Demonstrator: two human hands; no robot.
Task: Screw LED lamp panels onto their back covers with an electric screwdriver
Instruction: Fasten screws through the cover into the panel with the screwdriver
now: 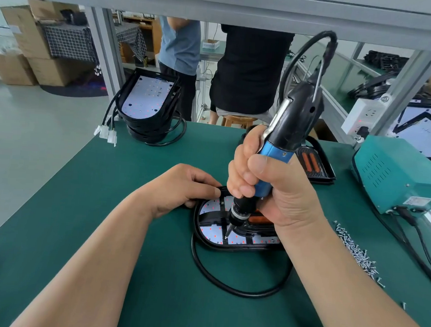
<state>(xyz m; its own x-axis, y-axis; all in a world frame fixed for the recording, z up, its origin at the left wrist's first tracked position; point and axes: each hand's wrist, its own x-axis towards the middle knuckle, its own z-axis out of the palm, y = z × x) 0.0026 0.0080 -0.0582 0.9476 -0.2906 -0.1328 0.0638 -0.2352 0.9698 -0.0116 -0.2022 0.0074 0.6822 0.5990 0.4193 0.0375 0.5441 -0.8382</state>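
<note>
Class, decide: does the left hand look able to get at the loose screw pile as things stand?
Probably not: the screw pile lies beyond the right forearm, and the right hand gripping the screwdriver stands between; the left hand holds the lamp.

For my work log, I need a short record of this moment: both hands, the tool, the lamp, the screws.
right hand: grips the screwdriver
screwdriver: tilted, tip down on the lamp
left hand: holds the lamp's far rim
lamp: flat on the green table, cable looped around its near side
screws: loose pile right of the lamp
</note>
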